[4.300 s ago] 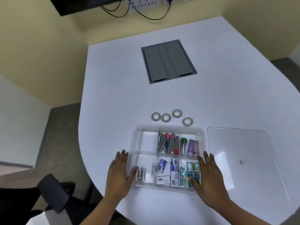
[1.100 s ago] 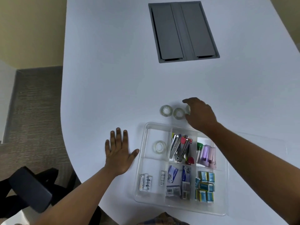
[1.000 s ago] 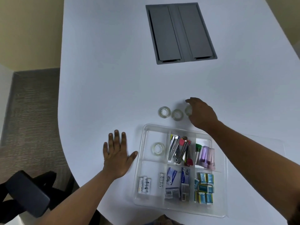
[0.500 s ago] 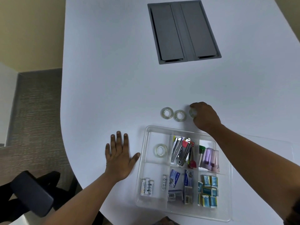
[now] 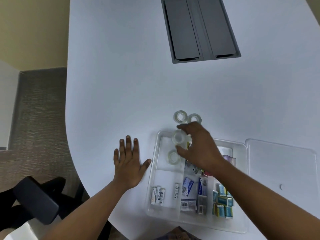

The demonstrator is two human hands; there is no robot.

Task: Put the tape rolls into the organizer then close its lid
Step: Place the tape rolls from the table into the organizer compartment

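Head view: the right hand (image 5: pixel 197 149) pinches a clear tape roll (image 5: pixel 178 138) over the organizer (image 5: pixel 154 179), directly above the far-left compartment where another roll (image 5: pixel 173 157) lies. Two rolls (image 5: pixel 180 116) wait on the worktop (image 5: pixel 121 84) just beyond. The left hand (image 5: pixel 129 163) rests spread flat beside the organizer; its lid (image 5: pixel 284 170) lies to the right.

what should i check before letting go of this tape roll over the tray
1. Right hand has a grip on the tape roll: ok.
2. Roll is above the tray corner section: ok.
3. That section has room beside the roll already in it: ok.
4. Left hand is flat on the table, outside the tray: ok.
5. Lid is lying clear of the tray: ok.
6. All rolls in: not ok, two rolls are on the table.
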